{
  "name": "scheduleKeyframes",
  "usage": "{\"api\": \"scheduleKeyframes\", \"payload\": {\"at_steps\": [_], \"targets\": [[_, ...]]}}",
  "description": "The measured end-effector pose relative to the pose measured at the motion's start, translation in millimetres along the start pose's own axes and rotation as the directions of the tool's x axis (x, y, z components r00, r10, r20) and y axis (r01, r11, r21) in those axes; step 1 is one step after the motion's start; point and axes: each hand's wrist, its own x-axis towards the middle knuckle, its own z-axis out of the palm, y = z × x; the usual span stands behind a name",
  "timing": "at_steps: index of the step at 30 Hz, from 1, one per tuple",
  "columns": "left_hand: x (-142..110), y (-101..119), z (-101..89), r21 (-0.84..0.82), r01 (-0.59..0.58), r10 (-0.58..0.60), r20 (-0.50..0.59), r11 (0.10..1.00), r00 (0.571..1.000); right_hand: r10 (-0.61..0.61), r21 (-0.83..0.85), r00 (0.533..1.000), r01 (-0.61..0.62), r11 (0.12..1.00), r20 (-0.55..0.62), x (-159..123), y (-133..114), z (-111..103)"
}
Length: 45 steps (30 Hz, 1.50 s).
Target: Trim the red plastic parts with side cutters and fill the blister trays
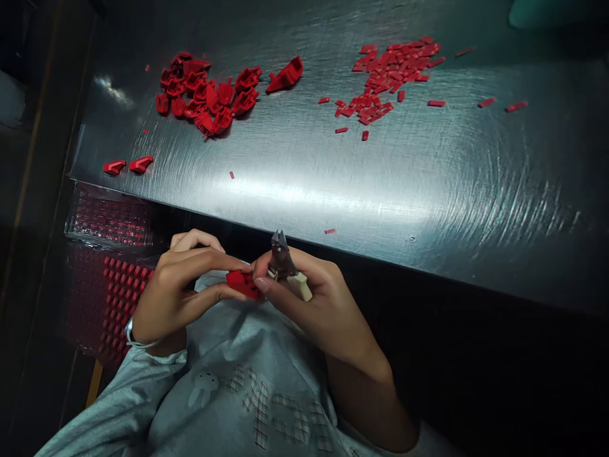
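Observation:
My left hand pinches a small red plastic piece between thumb and fingers, just above my chest. My right hand grips a small pair of side cutters with cream handles and dark metal jaws pointing away from me. The jaws are close to the red piece but do not clearly touch it. Part of the cutters' handles is hidden inside my right fingers.
A brushed steel table lies ahead, with a heap of red moulded parts and a scatter of small red pieces on it. Red studded plastic sheets stand at the lower left.

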Motion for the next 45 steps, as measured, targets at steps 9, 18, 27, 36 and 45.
{"api": "scheduleKeyframes", "payload": {"at_steps": [9,18,27,36,45], "targets": [[1,-2,1.0,-0.063,0.003,-0.003,0.005,0.998,1.0,-0.009,0.055,1.0,0.008,0.998,0.013,0,-2,-1],[5,-9,7.7,-0.247,-0.099,0.093,-0.036,0.964,0.995,0.022,0.128,1.0,-0.02,0.992,-0.014,-3,-2,2],[0,-13,15.6,-0.385,-0.152,0.117,-0.113,0.91,0.987,0.029,0.216,1.0,-0.026,0.976,-0.01,-6,-9,6],[-2,-11,19.2,-0.333,-0.139,0.091,-0.154,0.933,0.984,0.051,0.242,0.995,-0.028,0.97,-0.087,-9,-7,15],[-8,-18,24.9,-0.41,-0.109,0.036,-0.182,0.906,0.983,0.1,0.406,0.995,-0.094,0.909,0.006,-12,2,14]]}}
